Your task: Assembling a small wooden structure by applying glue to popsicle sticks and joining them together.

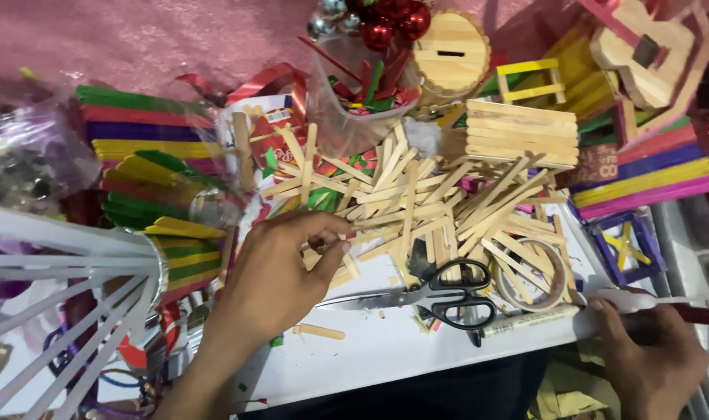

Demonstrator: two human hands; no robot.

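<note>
2 hands: both low in view, over white tabletop [370, 358]
L hand [273, 272]: fingers [323, 233] pinched on flat plain wood sticks [416, 206], loose pile, tabletop centre
R hand [654, 358]: fingers curled shut round white smooth tool [642, 299], right edge
Nearby: black-handled steel scissors [440, 295] betw. hands; tape ring [537, 284]

The left hand [280, 268] pinches a stick [323, 247] from the pile [416, 206], scissors [440, 294] just beside; the right hand [650, 354] grips a tool [642, 299].
</note>
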